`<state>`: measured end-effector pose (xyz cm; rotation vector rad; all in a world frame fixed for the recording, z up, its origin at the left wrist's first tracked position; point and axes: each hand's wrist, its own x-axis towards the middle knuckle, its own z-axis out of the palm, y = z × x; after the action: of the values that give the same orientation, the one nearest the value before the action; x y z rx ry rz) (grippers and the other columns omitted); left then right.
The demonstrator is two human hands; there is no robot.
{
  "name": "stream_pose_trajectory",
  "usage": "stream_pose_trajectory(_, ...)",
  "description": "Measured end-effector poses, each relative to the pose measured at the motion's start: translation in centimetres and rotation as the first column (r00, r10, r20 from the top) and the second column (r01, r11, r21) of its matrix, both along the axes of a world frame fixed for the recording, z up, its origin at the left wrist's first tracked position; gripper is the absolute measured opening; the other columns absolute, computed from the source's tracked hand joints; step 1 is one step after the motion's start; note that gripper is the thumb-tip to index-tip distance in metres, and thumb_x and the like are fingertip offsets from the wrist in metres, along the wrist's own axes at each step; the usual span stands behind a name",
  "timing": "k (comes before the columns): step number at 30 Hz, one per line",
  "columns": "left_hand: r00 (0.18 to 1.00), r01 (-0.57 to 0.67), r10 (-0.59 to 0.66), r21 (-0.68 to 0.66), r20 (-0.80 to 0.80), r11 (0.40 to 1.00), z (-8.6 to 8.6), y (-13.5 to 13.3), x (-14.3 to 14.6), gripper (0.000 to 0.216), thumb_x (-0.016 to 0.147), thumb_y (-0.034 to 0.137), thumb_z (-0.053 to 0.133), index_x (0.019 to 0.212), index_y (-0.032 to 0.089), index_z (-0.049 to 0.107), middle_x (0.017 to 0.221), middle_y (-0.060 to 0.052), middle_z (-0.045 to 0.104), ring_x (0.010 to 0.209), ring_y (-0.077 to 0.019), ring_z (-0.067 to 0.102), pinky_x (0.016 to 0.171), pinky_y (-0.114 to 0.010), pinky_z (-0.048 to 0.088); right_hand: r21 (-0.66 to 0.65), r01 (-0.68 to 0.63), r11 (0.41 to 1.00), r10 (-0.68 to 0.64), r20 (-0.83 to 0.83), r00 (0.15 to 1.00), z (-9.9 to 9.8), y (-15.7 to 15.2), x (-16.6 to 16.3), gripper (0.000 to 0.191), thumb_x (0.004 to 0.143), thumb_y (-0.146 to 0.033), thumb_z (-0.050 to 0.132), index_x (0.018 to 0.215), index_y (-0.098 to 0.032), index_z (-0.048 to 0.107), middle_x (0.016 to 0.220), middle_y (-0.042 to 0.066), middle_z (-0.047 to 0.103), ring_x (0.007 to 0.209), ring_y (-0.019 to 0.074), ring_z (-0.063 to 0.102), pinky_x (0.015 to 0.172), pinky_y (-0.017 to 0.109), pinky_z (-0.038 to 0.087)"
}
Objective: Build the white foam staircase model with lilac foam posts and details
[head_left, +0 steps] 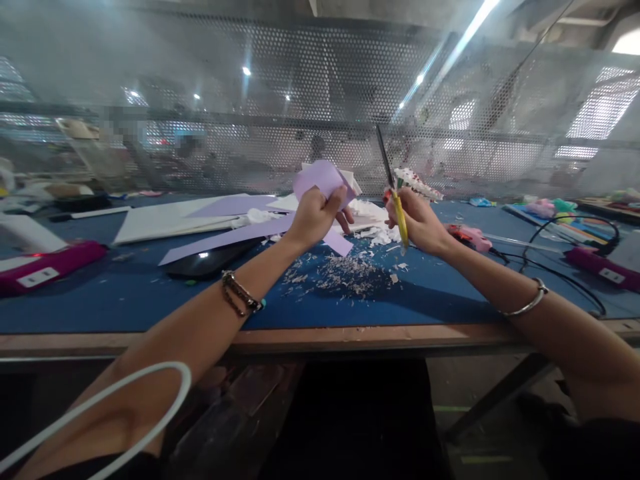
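Observation:
Pinched in my left hand point(320, 210) is a curled piece of purple paper point(320, 175), raised above the table, with a white layer showing at its back edge. My right hand point(420, 220) is closed round yellow-handled scissors point(401, 220), their dark blades pointing up and apart from the paper. A long purple paper strip point(225, 239) lies below my left wrist, partly across a dark phone-like object point(215, 260). Small paper scraps point(355, 277) are scattered on the blue tabletop between my hands. Behind my right hand is a white, red-dotted item point(415, 181), its kind unclear.
White and purple sheets point(170, 217) lie at the back left. Magenta devices point(60, 267) stand at both sides. A black cable point(555, 267) loops on the right. Behind the table rises a perforated metal screen point(325, 87). A white hose-like loop point(170, 373) crosses near my left forearm.

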<state>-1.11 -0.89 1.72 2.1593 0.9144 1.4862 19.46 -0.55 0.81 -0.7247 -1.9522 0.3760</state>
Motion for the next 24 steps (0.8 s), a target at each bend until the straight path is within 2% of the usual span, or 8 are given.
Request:
stream_pose_trajectory(3,0.999,-0.022,0.019,0.053,0.050,0.998,0.2,-0.5,0.3,0.055,0.094,0.044,0.034,0.051,0.014,0.052,0.047,-0.003,0.058,0.034,-0.0068,0.053,0.037,-0.019,0.037,0.033,0.048,0.998,-0.052,0.145,0.988,-0.1,-0.8,-0.4,0.030,0.087,-0.050,0.042,0.084,-0.020,0.045,0.074,0.002,0.051,0.066,0.0142,0.047,0.064,0.034,0.042)
stream_pose_trajectory(6,0.993,-0.070,0.059,0.111,0.102,0.991,0.3,-0.7,0.4,0.053,0.094,0.042,0.034,0.051,0.015,0.051,0.045,-0.001,0.056,0.032,-0.0055,0.049,0.034,-0.019,0.034,0.135,0.107,0.985,-0.138,0.249,0.959,-0.1,-1.1,-0.4,0.030,0.085,-0.050,0.043,0.082,-0.020,0.043,0.077,0.004,0.051,0.070,0.0162,0.046,0.067,0.035,0.040)
stream_pose_trajectory(10,0.985,-0.110,0.082,0.185,0.152,0.977,0.3,-0.6,0.3,0.053,0.094,0.037,0.033,0.048,0.017,0.048,0.044,-0.001,0.054,0.032,-0.0055,0.046,0.034,-0.019,0.033,0.198,0.146,0.969,-0.202,0.302,0.932,-0.3,-0.9,0.0,0.038,0.077,-0.054,0.055,0.088,-0.020,0.040,0.087,0.006,0.051,0.075,0.0180,0.047,0.070,0.034,0.038)
stream_pose_trajectory(14,0.986,-0.093,0.062,0.202,0.155,0.975,0.2,-0.8,0.3,0.049,0.094,0.034,0.033,0.049,0.018,0.047,0.042,0.000,0.052,0.033,-0.0056,0.045,0.035,-0.020,0.033,0.266,0.202,0.942,-0.292,0.358,0.887,-0.2,-1.0,0.1,0.036,0.077,-0.052,0.055,0.078,-0.020,0.040,0.076,0.003,0.048,0.063,0.0129,0.040,0.060,0.029,0.031)
stream_pose_trajectory(18,0.985,-0.131,0.103,0.212,0.139,0.968,0.3,-1.2,0.5,0.047,0.093,0.032,0.035,0.050,0.018,0.046,0.042,0.001,0.051,0.032,-0.0045,0.042,0.035,-0.019,0.032,0.265,0.142,0.954,-0.253,0.448,0.858,0.0,-1.3,0.0,0.038,0.079,-0.052,0.051,0.065,-0.020,0.036,0.063,-0.001,0.043,0.055,0.0097,0.034,0.055,0.026,0.023)
stream_pose_trajectory(24,0.979,-0.190,0.166,0.245,0.114,0.951,0.2,-1.4,0.5,0.050,0.093,0.033,0.036,0.047,0.017,0.048,0.038,0.001,0.048,0.031,-0.0048,0.042,0.037,-0.020,0.034,0.286,0.144,0.947,-0.264,0.443,0.857,0.0,-1.3,0.1,0.040,0.077,-0.055,0.052,0.065,-0.020,0.035,0.063,-0.001,0.043,0.055,0.0092,0.034,0.054,0.025,0.021)
